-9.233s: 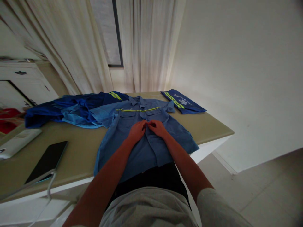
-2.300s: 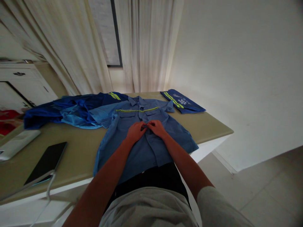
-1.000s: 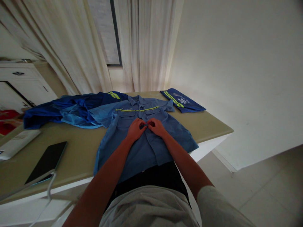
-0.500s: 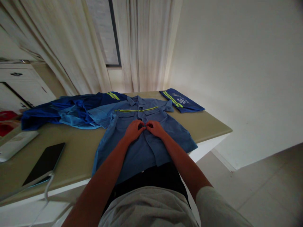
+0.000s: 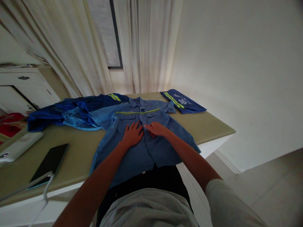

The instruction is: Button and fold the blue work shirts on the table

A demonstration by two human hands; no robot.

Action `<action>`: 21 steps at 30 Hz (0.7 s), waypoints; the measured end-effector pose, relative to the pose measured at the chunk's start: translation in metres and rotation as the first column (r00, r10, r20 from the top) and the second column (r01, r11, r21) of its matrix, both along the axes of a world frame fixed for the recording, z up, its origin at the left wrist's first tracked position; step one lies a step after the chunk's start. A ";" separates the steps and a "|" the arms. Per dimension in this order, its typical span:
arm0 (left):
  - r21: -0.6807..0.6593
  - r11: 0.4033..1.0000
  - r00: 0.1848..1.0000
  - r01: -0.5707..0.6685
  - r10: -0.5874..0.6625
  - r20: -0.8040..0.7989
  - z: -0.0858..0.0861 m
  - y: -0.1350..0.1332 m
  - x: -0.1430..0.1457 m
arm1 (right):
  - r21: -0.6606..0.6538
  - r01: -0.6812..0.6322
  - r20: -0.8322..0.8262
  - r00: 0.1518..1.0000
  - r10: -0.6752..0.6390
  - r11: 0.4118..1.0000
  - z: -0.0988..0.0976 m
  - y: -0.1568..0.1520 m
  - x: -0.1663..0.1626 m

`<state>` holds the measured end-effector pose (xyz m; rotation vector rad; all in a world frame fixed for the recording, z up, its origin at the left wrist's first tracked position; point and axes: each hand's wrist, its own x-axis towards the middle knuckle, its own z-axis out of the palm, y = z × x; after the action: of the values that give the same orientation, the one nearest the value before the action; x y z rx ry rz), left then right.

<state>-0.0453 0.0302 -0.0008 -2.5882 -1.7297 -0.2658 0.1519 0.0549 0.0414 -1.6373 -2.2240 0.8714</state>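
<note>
A blue-grey short-sleeved work shirt (image 5: 132, 157) lies front side up before me, collar away from me, with a yellow stripe across the chest. My left hand (image 5: 133, 135) rests flat on the shirt's front below a chest pocket, its fingers spread. Just to the right, my right hand (image 5: 155, 128) is closed at the button placket (image 5: 145, 138), thumb and index finger together at its edge and the other fingers curled under. Any button there is too small to make out. Below the hands the placket edges lie slightly apart at the hem.
A folded dark blue garment (image 5: 187, 102) with yellow stripes lies at the back right of the table (image 5: 208, 127). Crumpled blue clothes (image 5: 73, 112) are heaped at the left. Nearer me are a black tablet (image 5: 50, 160), a white cable (image 5: 47, 186) and a white device (image 5: 22, 146).
Both hands were pinching together at the placket. My left hand has let go and flattened on the shirt to the left; my right hand stays at the placket. The view has shifted slightly.
</note>
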 end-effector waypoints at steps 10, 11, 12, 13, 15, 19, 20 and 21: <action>0.031 0.994 0.994 -0.101 0.099 0.054 -0.003 -0.020 -0.001 | 0.292 0.264 0.009 0.960 -0.278 0.919 -0.017 0.038 -0.032; 0.021 0.993 0.992 -0.116 0.114 0.056 -0.002 -0.020 -0.001 | 0.274 0.280 -0.070 0.960 -0.271 0.920 -0.022 0.041 -0.027; 0.013 0.992 0.991 -0.127 0.126 0.053 -0.001 -0.019 -0.001 | 0.254 0.279 -0.140 0.958 -0.250 0.926 -0.026 0.045 -0.021; 0.008 0.991 0.990 -0.134 0.133 0.045 0.000 -0.019 0.000 | 0.236 0.265 -0.191 0.956 -0.222 0.935 -0.029 0.048 -0.014; 0.001 0.989 0.989 -0.147 0.147 0.021 0.006 -0.017 0.004 | 0.210 0.222 -0.251 0.954 -0.167 0.952 -0.033 0.053 -0.002; -0.006 0.976 0.976 -0.218 0.218 -0.026 0.020 -0.004 0.017 | 0.184 0.157 -0.375 0.924 -0.078 0.970 -0.036 0.058 0.008; 0.003 0.974 0.974 -0.225 0.225 -0.034 0.023 0.002 0.021 | 0.181 0.144 -0.421 0.905 -0.056 0.973 -0.036 0.059 0.008; 0.015 0.976 0.975 -0.219 0.219 -0.038 0.026 0.009 0.023 | 0.178 0.134 -0.472 0.881 -0.035 0.975 -0.037 0.059 0.007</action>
<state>-0.0220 0.0387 0.0253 -2.3493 -1.9713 -0.2159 0.1590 0.1137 0.0043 -1.2562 -1.8248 0.8684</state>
